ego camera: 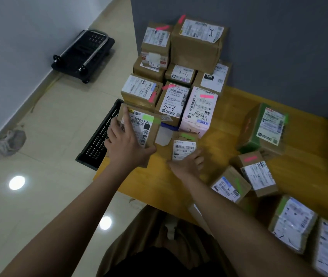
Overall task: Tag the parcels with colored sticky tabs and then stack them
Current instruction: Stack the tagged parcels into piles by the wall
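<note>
On a yellow wooden desk against a grey wall, the left hand grips a green-tabbed brown cardboard parcel and the right hand clasps a smaller one; each should seat squarely beside the stack.

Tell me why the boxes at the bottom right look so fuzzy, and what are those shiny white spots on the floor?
Head view: the bottom-right parcels sit at the wide lens's edge, smeared and stretched; the floor spots are glare on glossy tiles.
</note>
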